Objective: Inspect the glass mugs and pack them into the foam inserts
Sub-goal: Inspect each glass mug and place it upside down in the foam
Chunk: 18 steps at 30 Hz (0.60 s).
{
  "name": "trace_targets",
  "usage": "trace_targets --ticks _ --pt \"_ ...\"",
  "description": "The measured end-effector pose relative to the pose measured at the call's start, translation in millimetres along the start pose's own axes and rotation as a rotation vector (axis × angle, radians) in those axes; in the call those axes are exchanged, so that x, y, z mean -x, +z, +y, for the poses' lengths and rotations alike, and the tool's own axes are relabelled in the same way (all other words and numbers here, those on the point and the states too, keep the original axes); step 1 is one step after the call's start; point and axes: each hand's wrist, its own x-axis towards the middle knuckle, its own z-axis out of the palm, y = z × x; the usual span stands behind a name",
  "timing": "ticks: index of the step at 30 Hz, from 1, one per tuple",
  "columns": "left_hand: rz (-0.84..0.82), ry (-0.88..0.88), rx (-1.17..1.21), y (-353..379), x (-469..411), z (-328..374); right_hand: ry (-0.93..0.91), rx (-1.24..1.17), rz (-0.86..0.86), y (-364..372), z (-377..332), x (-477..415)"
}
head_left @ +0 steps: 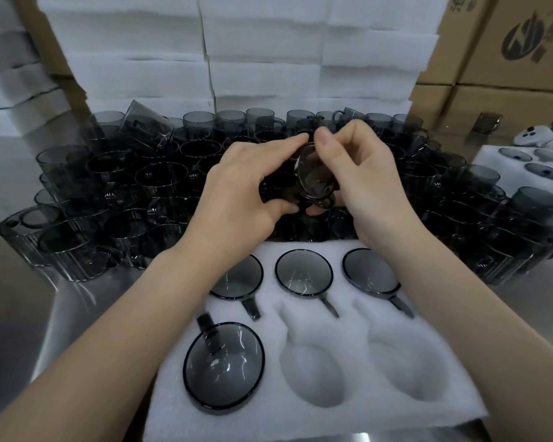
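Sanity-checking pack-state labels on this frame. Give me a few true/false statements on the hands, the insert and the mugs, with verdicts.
1. The left hand and right hand grip the same held mug. True.
2. Every slot of the foam insert holds a mug. False: four are filled; the near middle slot and near right slot are empty.
3. The held mug is over the loose mugs, not yet in the insert. True.
4. The near left mug has its handle pointing toward the person. False: the handle points away, toward the far row.
5. The glass is clear and colourless. False: it is a dark smoky grey.
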Motion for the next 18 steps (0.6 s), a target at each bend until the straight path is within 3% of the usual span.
trace_targets --ticks 3,8,15,18 --pt "0.015 -0.039 0.039 -2 0 -1 0.05 -0.068 -0.064 -4 0 -2" --pt "0.053 -0.123 0.132 -3 0 -5 0.126 -0.291 -0.348 -18 3 -7" --pt "0.007 -0.061 0.068 -1 0 -3 0.008 -0.001 -0.132 -5 7 -3" --pt "-0.01 -0.121 0.218 1 -1 -2 0.013 -0.079 -0.076 -5 6 -4"
